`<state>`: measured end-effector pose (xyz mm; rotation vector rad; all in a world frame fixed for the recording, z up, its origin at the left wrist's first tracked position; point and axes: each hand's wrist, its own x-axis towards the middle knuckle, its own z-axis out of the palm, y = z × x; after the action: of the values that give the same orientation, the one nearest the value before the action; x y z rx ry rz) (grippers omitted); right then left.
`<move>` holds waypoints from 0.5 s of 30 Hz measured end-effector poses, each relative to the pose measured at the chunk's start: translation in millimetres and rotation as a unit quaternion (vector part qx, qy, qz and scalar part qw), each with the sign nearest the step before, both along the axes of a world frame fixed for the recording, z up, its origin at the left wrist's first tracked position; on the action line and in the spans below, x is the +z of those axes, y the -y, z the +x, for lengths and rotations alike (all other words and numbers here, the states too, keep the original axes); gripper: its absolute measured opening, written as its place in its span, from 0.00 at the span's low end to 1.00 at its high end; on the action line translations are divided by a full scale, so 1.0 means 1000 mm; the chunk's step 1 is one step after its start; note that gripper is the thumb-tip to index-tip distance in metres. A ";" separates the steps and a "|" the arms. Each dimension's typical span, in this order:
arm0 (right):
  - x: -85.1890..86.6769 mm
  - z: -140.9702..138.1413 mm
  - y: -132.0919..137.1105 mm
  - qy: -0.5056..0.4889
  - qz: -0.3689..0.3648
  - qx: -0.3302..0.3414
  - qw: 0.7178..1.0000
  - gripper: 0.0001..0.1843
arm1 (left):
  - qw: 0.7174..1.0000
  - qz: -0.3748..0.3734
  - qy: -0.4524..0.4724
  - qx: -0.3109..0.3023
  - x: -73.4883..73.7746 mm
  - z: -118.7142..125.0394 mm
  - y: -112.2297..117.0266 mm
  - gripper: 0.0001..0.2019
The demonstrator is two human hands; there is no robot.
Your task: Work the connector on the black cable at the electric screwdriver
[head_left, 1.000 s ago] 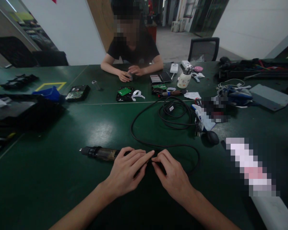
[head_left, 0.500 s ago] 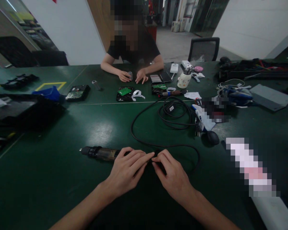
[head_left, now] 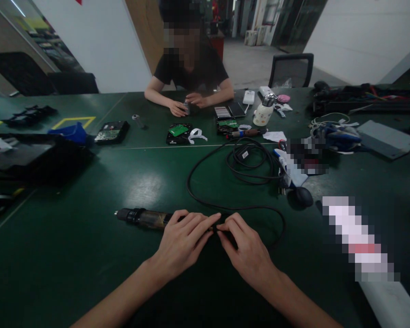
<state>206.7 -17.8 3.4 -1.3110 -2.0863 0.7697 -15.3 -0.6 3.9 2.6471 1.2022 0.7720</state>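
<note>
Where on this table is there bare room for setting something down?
The table is bare between the black tray, screwdriver and cable, and also nearer, left of the left hand. It is crowded on the far side, around the bottle and green boards.

Your bare left hand (head_left: pixel 184 239) is curving palm-down, its pointing finger (head_left: pixel 207 224) sticking out straight. Your bare right hand (head_left: pixel 248 246) is pinching with thumb (head_left: pixel 227 245) and bent finger (head_left: pixel 230 222). Your bare left arm (head_left: pixel 121 291) and bare right arm (head_left: pixel 295 294) are slanting inward.
</note>
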 end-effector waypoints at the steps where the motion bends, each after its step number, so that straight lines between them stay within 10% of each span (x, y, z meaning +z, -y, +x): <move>1: 0.000 0.000 0.000 -0.002 0.000 -0.001 1.000 0.06 | 1.000 0.000 0.002 0.004 0.000 0.000 0.000 0.27; 15: -0.001 -0.001 0.000 -0.003 0.005 -0.003 1.000 0.05 | 1.000 0.004 0.010 0.002 -0.002 0.000 0.001 0.26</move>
<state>205.7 -17.7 2.9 -1.3067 -2.0787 0.7593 -14.8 -1.2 1.7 2.6377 1.2024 0.8037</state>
